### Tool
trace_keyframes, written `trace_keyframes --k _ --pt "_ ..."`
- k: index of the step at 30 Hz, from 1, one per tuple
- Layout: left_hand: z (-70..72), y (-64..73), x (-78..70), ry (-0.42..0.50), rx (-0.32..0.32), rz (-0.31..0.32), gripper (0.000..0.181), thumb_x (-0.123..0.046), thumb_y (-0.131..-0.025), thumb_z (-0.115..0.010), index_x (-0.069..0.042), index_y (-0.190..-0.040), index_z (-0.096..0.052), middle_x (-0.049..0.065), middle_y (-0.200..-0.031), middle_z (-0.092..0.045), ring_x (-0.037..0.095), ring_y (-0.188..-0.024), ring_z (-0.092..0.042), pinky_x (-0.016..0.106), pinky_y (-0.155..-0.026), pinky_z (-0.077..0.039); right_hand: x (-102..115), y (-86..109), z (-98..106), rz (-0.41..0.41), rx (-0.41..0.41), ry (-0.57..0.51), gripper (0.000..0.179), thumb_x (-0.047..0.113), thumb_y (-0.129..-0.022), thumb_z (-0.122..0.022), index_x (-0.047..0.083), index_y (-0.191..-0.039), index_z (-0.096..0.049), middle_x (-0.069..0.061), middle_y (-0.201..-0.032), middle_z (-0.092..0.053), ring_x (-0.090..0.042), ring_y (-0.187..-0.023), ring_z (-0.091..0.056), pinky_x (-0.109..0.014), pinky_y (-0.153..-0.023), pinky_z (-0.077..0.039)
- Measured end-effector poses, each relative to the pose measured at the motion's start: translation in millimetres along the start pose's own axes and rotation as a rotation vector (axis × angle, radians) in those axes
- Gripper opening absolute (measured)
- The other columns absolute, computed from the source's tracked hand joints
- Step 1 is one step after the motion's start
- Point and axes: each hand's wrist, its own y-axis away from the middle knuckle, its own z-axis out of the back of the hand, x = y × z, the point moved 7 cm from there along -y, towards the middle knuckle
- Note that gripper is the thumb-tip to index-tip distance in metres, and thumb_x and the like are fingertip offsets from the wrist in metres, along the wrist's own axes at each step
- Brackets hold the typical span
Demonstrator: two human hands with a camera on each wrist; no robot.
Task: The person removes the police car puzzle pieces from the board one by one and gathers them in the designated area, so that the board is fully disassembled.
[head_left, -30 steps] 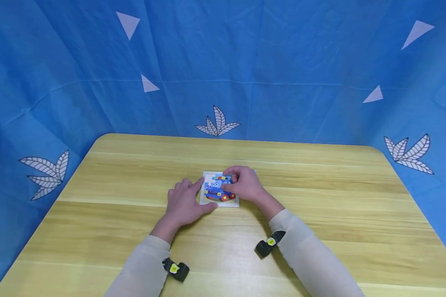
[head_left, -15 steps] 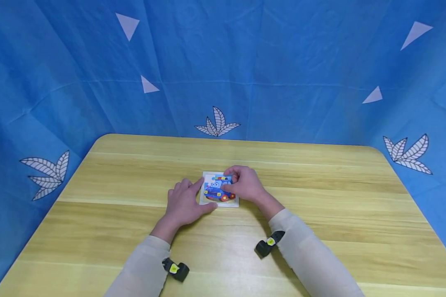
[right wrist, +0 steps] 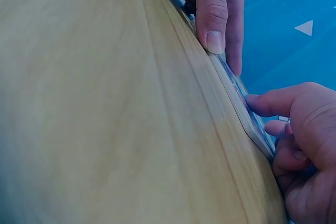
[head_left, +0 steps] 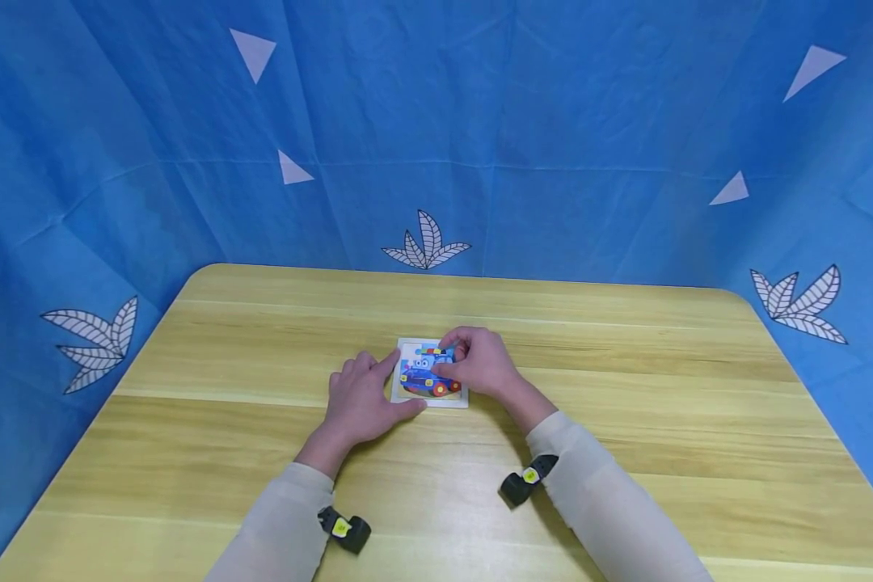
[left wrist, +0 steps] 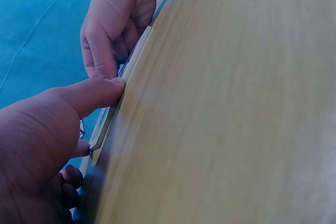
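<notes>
A small square jigsaw puzzle [head_left: 415, 376], with a pale frame and a cartoon blue police car, lies flat on the table. My left hand [head_left: 360, 400] steadies it from the left: the index fingertip touches its left edge and the thumb presses the front edge. Over the upper right part of the picture, my right hand [head_left: 480, 361] has its thumb and index finger curled together on a puzzle piece, which the fingers mostly hide. From the side, in the right wrist view, the right thumb [right wrist: 265, 100] touches the printed face of the thin board [right wrist: 236, 98].
A wooden table [head_left: 626, 380] surrounds the puzzle on all sides. Behind it hangs a blue cloth [head_left: 589, 145] with white triangles and leaf prints. Each sleeve carries a black strap with a small camera, the left camera [head_left: 352, 533] and the right camera [head_left: 515, 489].
Both hands and the puzzle stay nearly in place. A small blue bit that showed beyond the right hand one second ago is out of sight now.
</notes>
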Motion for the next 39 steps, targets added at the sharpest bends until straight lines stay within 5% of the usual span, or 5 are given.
trace_keyframes --k 18,39 --pt "0.5 0.0 -0.6 0.0 0.002 0.005 0.096 -0.063 -0.077 -0.076 -0.013 -0.152 -0.044 0.006 -0.099 -0.044 0.025 -0.09 -0.038 0.04 -0.075 -0.027 1.7 -0.3 -0.5 0.004 0.031 0.023 0.047 0.024 -0.075 -0.091 0.01 -0.114 -0.067 -0.001 -0.067 -0.052 -0.016 -0.059 -0.047 -0.033 -0.065 -0.042" --pt "0.6 0.5 -0.9 0.002 0.009 0.013 0.096 -0.063 -0.077 -0.075 -0.014 -0.153 -0.043 0.005 -0.098 -0.043 0.024 -0.089 -0.038 0.04 -0.075 -0.026 1.7 0.7 -0.4 0.007 0.031 0.045 0.042 0.027 -0.075 -0.09 0.011 -0.109 -0.071 -0.001 -0.067 -0.053 -0.016 -0.06 -0.048 -0.032 -0.062 -0.041"
